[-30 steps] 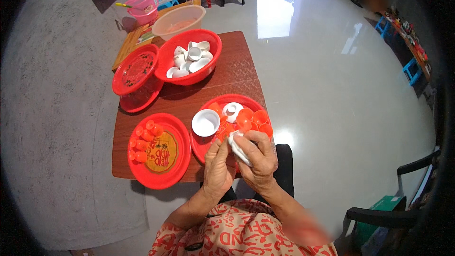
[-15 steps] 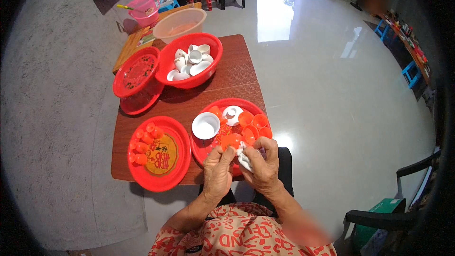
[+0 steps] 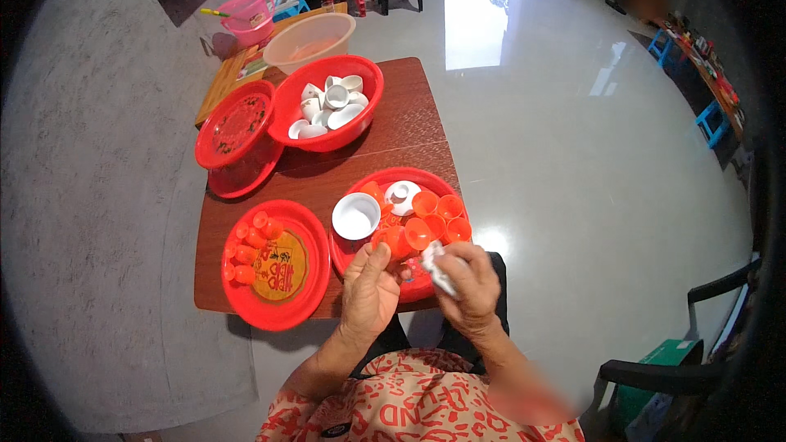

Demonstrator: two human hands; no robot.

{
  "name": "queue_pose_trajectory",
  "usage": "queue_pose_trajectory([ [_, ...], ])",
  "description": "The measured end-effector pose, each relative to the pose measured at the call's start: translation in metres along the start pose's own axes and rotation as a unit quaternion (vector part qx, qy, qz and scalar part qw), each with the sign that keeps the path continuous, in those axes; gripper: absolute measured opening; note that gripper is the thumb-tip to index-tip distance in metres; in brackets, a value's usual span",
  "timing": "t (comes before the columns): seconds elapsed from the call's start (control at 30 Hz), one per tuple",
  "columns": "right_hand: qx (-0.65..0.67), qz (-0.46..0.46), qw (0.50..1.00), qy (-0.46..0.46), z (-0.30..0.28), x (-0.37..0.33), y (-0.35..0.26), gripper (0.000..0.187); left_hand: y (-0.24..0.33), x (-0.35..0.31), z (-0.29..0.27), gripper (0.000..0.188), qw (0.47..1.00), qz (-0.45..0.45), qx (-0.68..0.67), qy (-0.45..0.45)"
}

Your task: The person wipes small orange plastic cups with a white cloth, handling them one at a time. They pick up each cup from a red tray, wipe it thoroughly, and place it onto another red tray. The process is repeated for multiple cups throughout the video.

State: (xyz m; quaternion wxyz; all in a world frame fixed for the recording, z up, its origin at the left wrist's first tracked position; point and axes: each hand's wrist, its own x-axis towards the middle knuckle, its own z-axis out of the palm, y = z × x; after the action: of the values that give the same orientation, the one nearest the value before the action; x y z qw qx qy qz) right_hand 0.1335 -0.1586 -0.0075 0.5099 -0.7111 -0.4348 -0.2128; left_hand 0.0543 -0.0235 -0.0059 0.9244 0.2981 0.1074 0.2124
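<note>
My left hand is closed, its thumb and fingers gripping a small orange cup over the near side of a red round tray. A crumpled white cloth is bunched in my right hand, just to the right of that cup and apart from it. Several more orange cups lie on the tray beyond my hands. Also on it are a white bowl and a white lid with a knob.
Left of my hands, a second red tray carries several small orange cups. Farther back, a red basin holds white cups and bowls. A red bowl-shaped container stands beside it, and a translucent basin sits behind.
My right hand has drawn the white cloth away from the cup, to the right and slightly nearer me. My left hand has moved slightly left, still gripping the cup.
</note>
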Motion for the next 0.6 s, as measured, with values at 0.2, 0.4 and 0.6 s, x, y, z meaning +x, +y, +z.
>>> queue_pose_trajectory([
  [0.2,0.122,0.064,0.989,-0.052,-0.020,0.035,-0.005,0.037,-0.003,0.001,0.002,0.020,0.999,0.013,0.034,-0.003],
  [0.4,0.148,0.063,0.971,-0.175,-0.026,0.036,-0.001,0.037,-0.003,0.002,-0.002,0.021,0.996,0.042,0.074,-0.022],
  [0.6,0.144,0.041,0.980,-0.128,-0.021,0.031,-0.001,0.032,0.000,0.000,0.004,0.016,0.994,0.024,0.101,-0.026],
])
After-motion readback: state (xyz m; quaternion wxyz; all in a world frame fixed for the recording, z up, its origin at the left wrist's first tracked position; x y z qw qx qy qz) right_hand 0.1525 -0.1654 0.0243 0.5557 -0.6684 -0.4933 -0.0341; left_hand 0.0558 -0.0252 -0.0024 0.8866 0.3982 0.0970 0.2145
